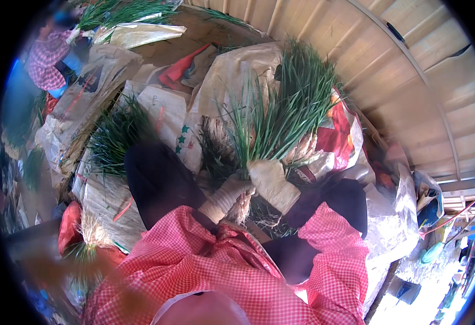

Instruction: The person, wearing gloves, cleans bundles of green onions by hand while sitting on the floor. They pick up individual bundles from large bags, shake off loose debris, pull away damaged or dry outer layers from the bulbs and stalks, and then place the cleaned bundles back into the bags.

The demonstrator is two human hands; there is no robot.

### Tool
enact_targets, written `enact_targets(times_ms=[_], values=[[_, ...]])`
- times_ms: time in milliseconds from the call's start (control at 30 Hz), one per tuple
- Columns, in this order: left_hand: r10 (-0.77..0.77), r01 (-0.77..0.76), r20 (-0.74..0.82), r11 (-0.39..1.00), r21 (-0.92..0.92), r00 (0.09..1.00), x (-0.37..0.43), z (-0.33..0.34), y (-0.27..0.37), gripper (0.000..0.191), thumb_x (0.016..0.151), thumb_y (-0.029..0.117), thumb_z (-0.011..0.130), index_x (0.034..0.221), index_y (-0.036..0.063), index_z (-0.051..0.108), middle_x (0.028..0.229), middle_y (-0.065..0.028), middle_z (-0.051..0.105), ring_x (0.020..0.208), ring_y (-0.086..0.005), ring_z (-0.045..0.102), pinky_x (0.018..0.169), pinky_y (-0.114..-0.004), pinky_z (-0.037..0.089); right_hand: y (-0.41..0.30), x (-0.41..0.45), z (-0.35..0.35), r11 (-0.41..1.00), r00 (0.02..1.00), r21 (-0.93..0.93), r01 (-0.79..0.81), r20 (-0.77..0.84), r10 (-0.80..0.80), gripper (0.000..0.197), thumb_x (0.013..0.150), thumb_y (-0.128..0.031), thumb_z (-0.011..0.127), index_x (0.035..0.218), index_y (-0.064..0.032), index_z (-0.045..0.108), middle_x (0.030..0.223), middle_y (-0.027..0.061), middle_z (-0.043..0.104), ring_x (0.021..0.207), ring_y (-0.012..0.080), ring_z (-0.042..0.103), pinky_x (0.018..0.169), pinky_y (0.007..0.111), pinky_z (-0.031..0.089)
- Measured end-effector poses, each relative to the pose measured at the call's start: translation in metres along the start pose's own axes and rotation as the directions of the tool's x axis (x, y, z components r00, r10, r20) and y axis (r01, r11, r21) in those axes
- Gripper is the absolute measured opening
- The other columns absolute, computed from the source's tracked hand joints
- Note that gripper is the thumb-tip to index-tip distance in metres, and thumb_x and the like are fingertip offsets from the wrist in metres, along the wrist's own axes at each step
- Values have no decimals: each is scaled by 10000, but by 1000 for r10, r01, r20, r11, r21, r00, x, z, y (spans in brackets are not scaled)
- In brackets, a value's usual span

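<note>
A bunch of long green leafy plants, probably chives, stands upright between my knees, its pale stringy roots hanging below my hands. My left hand, in a tan ribbed covering, closes around the lower stalks. Against their right side lies my right hand, in a pale cloth glove or wrap; its fingers cannot be made out. Just beyond, more rooted bunches lean on a woven sack. Another dark green bunch rests beside my left knee.
A ribbed tan wall curves along the right. Printed woven sacks cover the ground ahead. A co-worker in a checked shirt sits at upper left near green bunches. At lower left lies a bunch with roots towards me.
</note>
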State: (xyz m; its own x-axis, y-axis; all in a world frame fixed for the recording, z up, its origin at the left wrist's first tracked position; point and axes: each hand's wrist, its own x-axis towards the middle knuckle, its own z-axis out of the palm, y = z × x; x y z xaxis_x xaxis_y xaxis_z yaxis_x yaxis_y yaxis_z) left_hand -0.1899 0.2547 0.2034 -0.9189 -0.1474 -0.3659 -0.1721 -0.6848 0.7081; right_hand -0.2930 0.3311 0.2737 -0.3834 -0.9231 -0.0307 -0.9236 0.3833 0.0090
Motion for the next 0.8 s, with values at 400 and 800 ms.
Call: enact_targets(times_ms=[400, 800], values=[[-66, 65, 67, 998, 18, 996, 6, -2, 0, 244, 818, 65, 625, 1058, 28, 610, 804, -50, 638, 581, -79, 514, 538, -223, 438, 96, 5, -22, 843, 924, 532, -78, -280, 262, 286, 860, -250, 637, 952, 20, 620, 789, 79, 651, 649, 163, 609, 620, 286, 483], [-64, 51, 103, 991, 126, 993, -4, -5, 8, 312, 833, 114, 636, 1124, 27, 562, 949, -53, 636, 682, -70, 527, 593, -217, 453, 74, 119, -3, 961, 962, 41, -273, -2, 273, 138, 777, -185, 606, 842, -86, 678, 777, 155, 678, 775, 326, 679, 645, 425, 532]])
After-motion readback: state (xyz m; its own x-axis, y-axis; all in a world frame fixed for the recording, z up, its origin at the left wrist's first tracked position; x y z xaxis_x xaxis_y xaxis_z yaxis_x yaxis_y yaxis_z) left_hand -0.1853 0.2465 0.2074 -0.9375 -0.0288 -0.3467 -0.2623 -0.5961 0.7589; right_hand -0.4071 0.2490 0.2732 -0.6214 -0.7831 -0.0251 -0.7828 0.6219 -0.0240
